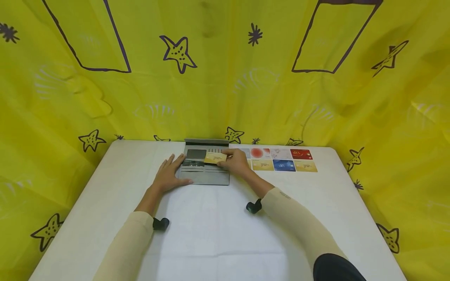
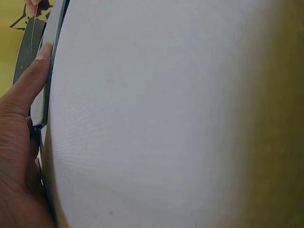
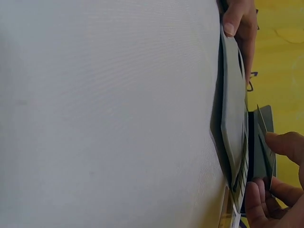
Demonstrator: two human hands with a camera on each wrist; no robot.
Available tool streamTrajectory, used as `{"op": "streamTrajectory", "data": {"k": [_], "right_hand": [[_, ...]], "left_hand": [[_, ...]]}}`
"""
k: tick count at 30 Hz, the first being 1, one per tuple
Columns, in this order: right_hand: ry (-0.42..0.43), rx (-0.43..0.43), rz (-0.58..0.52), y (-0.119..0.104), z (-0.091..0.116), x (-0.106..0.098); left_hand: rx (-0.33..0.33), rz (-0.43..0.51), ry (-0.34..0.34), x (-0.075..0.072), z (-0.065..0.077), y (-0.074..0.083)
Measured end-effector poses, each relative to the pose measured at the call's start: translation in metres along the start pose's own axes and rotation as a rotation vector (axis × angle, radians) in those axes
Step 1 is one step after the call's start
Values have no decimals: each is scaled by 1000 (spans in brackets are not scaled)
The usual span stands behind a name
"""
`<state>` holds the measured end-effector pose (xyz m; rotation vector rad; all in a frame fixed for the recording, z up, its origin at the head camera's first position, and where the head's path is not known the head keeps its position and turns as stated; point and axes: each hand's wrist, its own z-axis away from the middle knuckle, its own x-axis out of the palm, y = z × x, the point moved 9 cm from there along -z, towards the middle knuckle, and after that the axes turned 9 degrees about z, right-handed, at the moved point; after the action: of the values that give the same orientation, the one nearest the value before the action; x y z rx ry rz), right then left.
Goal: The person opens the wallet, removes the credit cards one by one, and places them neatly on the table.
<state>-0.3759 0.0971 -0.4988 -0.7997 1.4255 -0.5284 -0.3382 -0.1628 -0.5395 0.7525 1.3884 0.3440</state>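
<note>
A grey card wallet (image 1: 210, 179) lies unfolded on the white table, its inside with card slots facing up and a flap raised at its far edge. Over its slots a gold card (image 1: 215, 157) is pinched between thumb and fingers of my right hand (image 1: 237, 160). I cannot tell whether the card's lower edge is inside a slot. My left hand (image 1: 169, 176) rests along the wallet's left side, fingers spread and thumb on the near left corner. In the right wrist view the card (image 3: 264, 135) appears edge-on, tilted above the wallet (image 3: 233, 109).
Right of the wallet, several cards lie in two rows, among them a red VIP card (image 1: 301, 154), a blue VIP card (image 1: 284, 165) and a gold card (image 1: 306, 166). A yellow curtain (image 1: 218, 97) hangs just behind the table (image 1: 197, 234).
</note>
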Motion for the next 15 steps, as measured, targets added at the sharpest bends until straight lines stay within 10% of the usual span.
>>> {"op": "streamTrajectory", "data": {"k": [15], "right_hand": [[42,-25,31,19,17,-23]], "left_hand": [[10,-24,5,1,-1,-1]]}}
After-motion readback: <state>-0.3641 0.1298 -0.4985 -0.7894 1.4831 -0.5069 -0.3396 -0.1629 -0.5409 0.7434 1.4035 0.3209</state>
